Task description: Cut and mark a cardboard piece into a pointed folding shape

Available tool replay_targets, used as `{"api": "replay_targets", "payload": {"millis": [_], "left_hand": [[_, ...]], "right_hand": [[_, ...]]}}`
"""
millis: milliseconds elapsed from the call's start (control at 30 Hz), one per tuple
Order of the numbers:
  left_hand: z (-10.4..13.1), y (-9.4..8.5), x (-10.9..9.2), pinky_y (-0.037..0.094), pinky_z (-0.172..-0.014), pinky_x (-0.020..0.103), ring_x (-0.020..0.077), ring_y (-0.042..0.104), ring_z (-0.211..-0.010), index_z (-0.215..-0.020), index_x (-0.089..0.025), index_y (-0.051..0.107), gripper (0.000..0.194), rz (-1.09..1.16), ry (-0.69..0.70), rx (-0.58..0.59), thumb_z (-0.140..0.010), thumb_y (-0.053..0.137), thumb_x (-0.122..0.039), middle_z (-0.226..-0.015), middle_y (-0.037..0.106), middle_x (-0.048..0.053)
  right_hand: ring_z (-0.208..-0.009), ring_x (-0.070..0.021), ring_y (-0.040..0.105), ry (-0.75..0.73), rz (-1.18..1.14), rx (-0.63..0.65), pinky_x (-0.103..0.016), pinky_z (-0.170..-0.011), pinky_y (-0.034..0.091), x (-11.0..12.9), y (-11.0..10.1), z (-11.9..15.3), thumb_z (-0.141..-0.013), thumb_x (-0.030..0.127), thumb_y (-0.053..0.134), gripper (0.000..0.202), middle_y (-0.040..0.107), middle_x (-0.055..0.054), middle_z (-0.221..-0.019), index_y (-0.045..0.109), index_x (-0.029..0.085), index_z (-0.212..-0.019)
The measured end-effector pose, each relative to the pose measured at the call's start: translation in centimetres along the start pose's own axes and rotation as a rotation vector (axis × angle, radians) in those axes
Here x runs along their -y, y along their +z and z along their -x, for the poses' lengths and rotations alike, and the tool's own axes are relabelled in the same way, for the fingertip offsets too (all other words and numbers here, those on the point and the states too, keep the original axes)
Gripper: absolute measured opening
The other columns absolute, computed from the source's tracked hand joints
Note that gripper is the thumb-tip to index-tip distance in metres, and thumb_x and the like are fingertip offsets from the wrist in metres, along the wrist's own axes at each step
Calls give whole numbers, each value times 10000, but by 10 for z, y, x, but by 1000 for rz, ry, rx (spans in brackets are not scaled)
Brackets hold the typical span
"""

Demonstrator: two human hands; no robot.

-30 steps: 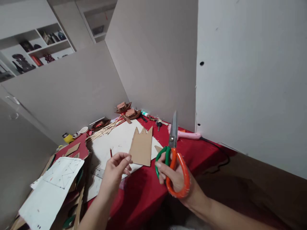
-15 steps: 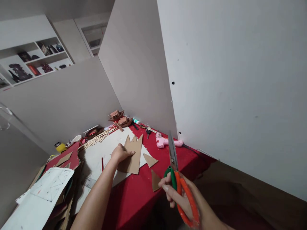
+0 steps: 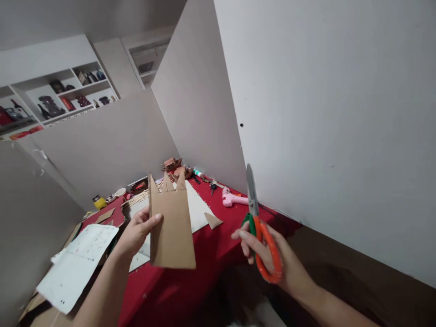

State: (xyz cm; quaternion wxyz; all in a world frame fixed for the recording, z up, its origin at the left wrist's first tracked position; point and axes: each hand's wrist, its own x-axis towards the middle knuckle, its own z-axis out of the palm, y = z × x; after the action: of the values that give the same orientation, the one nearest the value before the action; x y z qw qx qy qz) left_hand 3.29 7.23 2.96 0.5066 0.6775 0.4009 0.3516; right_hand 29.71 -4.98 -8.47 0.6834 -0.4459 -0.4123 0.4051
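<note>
My left hand (image 3: 141, 227) pinches the left edge of a brown cardboard piece (image 3: 173, 231), thumb on its face. The piece is raised above the table and has three pointed spikes along its top. My right hand (image 3: 259, 245) holds scissors (image 3: 252, 195) with orange and green handles; the blades point up and look closed. A small cardboard triangle (image 3: 213, 220) lies on the red cloth (image 3: 218, 236) between the two. White paper (image 3: 197, 209) lies behind the cardboard piece.
A pink glue gun (image 3: 234, 199) lies near the white panel (image 3: 306, 136). Wooden boat models (image 3: 171, 164), keys (image 3: 213, 185) and thin sticks (image 3: 138, 198) are at the back. At the left are a drawn-on sheet (image 3: 76, 268), a yellow container (image 3: 99, 202) and a white cup (image 3: 120, 192).
My left hand has lifted the cardboard piece off the table, turning it more upright and moving it left and nearer. The scissors are slightly higher. The view has shifted.
</note>
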Motion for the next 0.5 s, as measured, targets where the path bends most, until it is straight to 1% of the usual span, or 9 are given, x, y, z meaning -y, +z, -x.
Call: {"api": "replay_targets", "payload": {"millis": [33,100,133,200,267,333,400,467,500], "left_hand": [[14,0,-4,561,-804,376,282,722,-895,-1109,-183,697,483,14,-9,25,-716,796,-447,-1032,763,110],[37,1,-12,574,-765,379,280,734,-837,-1109,-191,711,428,26,-88,152,-749,782,-411,-972,772,106],[46,3,-15,579,-752,382,278,737,-815,-1114,-198,713,414,23,-133,203,-759,776,-401,-953,773,102],[57,7,-21,588,-706,391,285,739,-778,-1103,-205,723,403,22,-192,254,-754,780,-399,-919,771,104],[61,13,-26,591,-645,391,298,736,-753,-1080,-201,734,412,-14,-212,283,-726,800,-402,-889,767,113],[60,18,-31,589,-603,384,301,733,-738,-1081,-203,735,422,-62,-203,318,-714,806,-398,-878,764,116],[56,21,-35,575,-565,354,289,729,-716,-1069,-196,741,412,-110,-198,381,-715,807,-397,-871,759,117],[50,22,-38,558,-545,331,274,723,-691,-1052,-188,744,406,-143,-189,440,-716,806,-408,-864,755,114],[45,21,-39,553,-549,326,268,719,-688,-1049,-188,741,409,-148,-173,442,-717,805,-419,-863,753,108]], "right_hand": [[-505,-123,536,-24,1,3,-242,-469,476,5,1,0,-837,545,666,364,582,17,-610,571,194,-811],[-514,-137,563,-85,4,7,-247,-464,482,15,2,-1,-858,558,634,362,605,5,-628,589,199,-859],[-533,-148,582,-117,-22,4,-251,-463,489,20,3,-1,-853,560,640,358,626,-4,-657,589,207,-886],[-574,-158,612,-142,-81,37,-248,-457,492,27,6,0,-833,555,667,358,666,-23,-748,581,220,-925],[-571,-156,621,-109,-137,116,-244,-459,501,32,9,4,-787,556,715,381,661,-8,-732,575,224,-914],[-508,-136,604,-11,-184,201,-225,-425,486,33,13,9,-745,492,775,366,625,30,-648,573,219,-881],[-437,-109,566,59,-208,279,-207,-403,467,33,16,16,-743,412,794,323,593,64,-579,573,216,-873],[-411,-100,554,70,-171,313,-196,-400,460,34,15,24,-770,362,779,274,592,72,-537,578,214,-885],[-419,-106,567,51,-131,299,-196,-404,463,37,14,27,-783,348,770,256,604,67,-528,582,213,-892]]}}
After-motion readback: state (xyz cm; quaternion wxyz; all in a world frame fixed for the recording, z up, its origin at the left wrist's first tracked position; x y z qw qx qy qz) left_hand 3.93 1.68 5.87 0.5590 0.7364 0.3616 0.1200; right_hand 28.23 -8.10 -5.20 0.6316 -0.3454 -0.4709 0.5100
